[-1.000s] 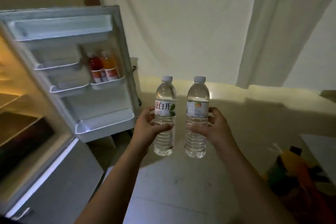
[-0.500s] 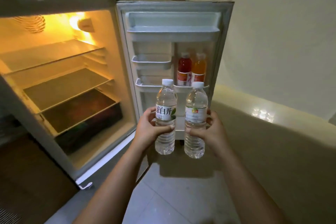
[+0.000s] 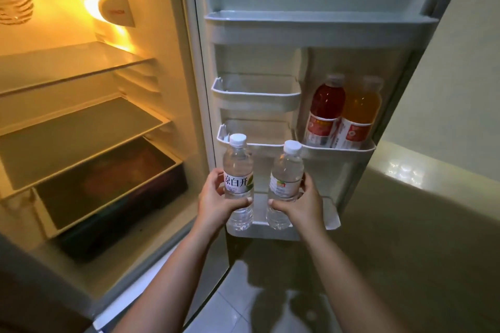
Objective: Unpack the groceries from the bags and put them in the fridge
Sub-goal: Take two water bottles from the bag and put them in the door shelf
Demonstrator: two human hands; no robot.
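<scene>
Holding one water bottle each, the left hand (image 3: 216, 199) grips the left bottle (image 3: 238, 178) and the right hand (image 3: 304, 204) the right bottle (image 3: 285, 184), both just above the bottom door shelf (image 3: 331, 217). Next, probably lowering both upright into it.

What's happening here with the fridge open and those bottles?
A person is loading drinks into an open fridge. The left hand grips one clear plastic water bottle with a white cap, the right hand another, both held upright in front of the lowest white door shelf. A red drink bottle and an orange one stand in a higher door shelf.
</scene>
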